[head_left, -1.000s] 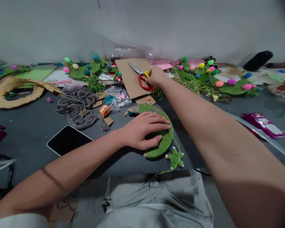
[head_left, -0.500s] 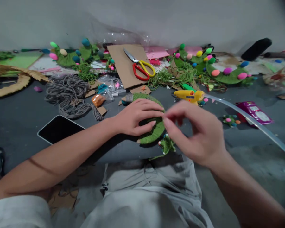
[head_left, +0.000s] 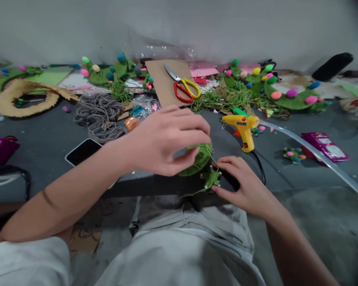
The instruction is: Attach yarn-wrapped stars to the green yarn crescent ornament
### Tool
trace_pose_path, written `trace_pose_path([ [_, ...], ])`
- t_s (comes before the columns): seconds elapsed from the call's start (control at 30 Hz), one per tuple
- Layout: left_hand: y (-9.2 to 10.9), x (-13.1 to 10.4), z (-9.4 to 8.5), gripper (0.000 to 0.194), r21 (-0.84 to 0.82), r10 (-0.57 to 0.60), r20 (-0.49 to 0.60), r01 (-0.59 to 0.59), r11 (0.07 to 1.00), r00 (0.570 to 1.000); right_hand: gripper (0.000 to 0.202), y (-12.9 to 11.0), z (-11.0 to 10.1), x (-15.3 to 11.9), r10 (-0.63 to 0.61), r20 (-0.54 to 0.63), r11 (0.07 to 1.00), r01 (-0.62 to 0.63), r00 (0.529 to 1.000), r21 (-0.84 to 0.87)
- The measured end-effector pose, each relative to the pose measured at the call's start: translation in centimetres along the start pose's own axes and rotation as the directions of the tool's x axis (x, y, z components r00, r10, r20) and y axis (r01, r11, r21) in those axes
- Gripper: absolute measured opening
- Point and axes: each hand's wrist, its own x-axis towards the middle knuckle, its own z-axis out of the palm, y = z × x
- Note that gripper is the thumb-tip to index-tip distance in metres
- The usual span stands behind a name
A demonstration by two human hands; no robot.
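Small dark lettering is showing on the trousers (head_left: 191,214), but it is staying too tiny to read; the purple packet (head_left: 325,147), lying towards the tabletop's right, is carrying pale panels whose print is blurring. The left hand (head_left: 167,141) is covering much of the green wrapped crescent (head_left: 197,161), which is lying near the middle of the tabletop's near edge, and the left forearm is partly hiding the phone (head_left: 84,151). The tube (head_left: 313,151) is running out of view at the right.

The left hand is arching palm down above the crescent, fingers bending and thumb reaching forward; whether it is gripping yarn, I cannot tell. The right hand (head_left: 244,186) is reaching in from the right, thumb and fingers parting around the right side of the green star (head_left: 211,177) by the near edge; whether they are pinching it is unclear. The yellow glue gun (head_left: 244,129) is lying beyond the right hand, and scissors (head_left: 183,85) are resting on cardboard (head_left: 164,85) towards the tabletop's far edge.
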Motion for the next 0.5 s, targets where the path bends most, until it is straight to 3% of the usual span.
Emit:
trace_pose_path([
  [0.1,1.9,-1.0,1.6,0.029,-0.031,-0.125,0.11,0.129,0.991,0.986,0.033,0.4,-0.2,-0.1,0.001,-0.008,0.999,0.0,1.0,0.042],
  [0.23,6.5,-2.8,3.2,0.023,0.026,-0.186,0.125,0.184,0.983,0.975,0.031,0.9,-0.3,-0.6,0.027,-0.072,0.996,-0.021,0.997,0.081],
  [0.37,11.2,-4.5,4.5,0.021,0.125,-0.386,0.144,0.37,0.921,0.911,0.031,1.2,-0.5,-0.9,0.054,-0.079,0.994,-0.046,0.995,0.099],
  [0.5,12.7,-5.3,6.5,0.023,0.189,-0.468,0.139,0.44,0.878,0.873,0.03,1.7,-0.7,-1.1,0.035,-0.06,0.994,-0.029,0.998,0.109],
])
